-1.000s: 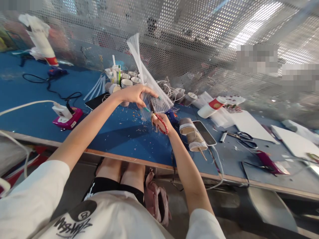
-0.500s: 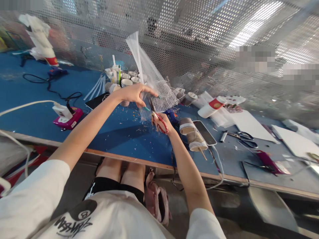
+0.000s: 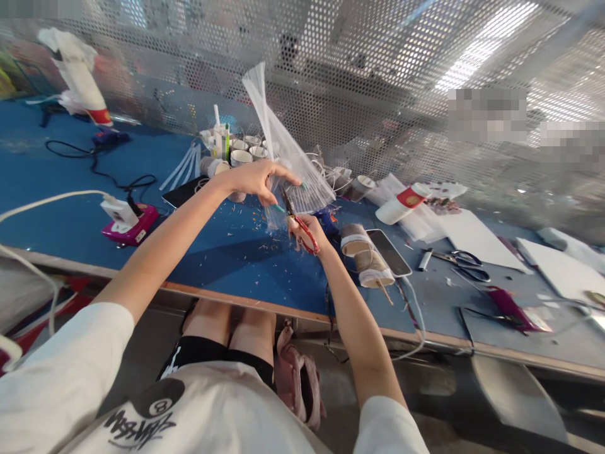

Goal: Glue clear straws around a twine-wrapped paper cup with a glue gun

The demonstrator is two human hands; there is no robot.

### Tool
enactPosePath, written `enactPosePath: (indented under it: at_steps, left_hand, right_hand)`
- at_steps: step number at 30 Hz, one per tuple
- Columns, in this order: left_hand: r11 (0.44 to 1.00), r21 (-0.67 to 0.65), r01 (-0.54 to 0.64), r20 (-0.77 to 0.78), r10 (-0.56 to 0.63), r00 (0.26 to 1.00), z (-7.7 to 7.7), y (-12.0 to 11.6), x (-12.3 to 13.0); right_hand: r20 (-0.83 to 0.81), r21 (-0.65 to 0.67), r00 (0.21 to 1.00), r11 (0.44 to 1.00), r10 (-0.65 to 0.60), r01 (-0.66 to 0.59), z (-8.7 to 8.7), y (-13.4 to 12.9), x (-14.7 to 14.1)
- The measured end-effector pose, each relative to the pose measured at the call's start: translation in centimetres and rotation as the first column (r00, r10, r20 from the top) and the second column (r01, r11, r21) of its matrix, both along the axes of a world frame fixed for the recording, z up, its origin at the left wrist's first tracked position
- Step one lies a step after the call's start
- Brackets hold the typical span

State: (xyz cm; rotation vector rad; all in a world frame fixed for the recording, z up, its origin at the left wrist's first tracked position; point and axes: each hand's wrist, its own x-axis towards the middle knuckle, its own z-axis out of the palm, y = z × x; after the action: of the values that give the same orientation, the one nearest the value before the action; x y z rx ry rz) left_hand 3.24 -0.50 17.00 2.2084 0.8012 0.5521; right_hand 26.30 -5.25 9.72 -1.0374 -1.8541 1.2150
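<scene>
My left hand [image 3: 259, 178] is closed around a fan-shaped bundle of thin clear plastic strands [image 3: 297, 170], its thumb and fingers curved about the lower part. The bundle's narrower white end stands up above the hand, and its wide end spreads to the right. Red-handled scissors [image 3: 305, 233] are in my right hand [image 3: 309, 230], just below and to the right of the left fingertips. Their dark blades point up and left, next to the lower edge of the strands. I cannot tell whether the blades touch them.
Small clippings lie on the blue table [image 3: 227, 252]. Several paper cups [image 3: 241, 157] stand behind my left hand. Thread spools [image 3: 371, 265] and a phone [image 3: 390, 252] lie to the right, with black scissors [image 3: 467, 265] beyond. A pink power strip [image 3: 130, 230] sits at left.
The wide end of the strand bundle has shifted slightly and its right side looks narrower. The scissors' blades have tilted a little to the left. Both hands stay nearly in place.
</scene>
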Motion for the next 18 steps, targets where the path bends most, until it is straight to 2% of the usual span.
enactPosePath:
  at_steps: [6,11,18]
  left_hand:
    - [1.000,-0.018,0.020,-0.002,-0.020,1.000,0.22,-0.35,0.57]
    - [1.000,-0.012,0.017,0.012,-0.017,1.000,0.11,-0.33,0.52]
    - [1.000,-0.015,0.024,0.003,-0.024,1.000,0.04,-0.19,0.48]
  right_hand:
    - [-0.051,-0.033,0.997,0.998,0.054,-0.056,-0.76,0.25,-0.09]
    - [-0.017,-0.054,1.000,0.999,-0.003,0.002,-0.52,0.06,-0.18]
    - [0.022,-0.054,1.000,0.998,-0.018,0.020,-0.47,-0.09,-0.18]
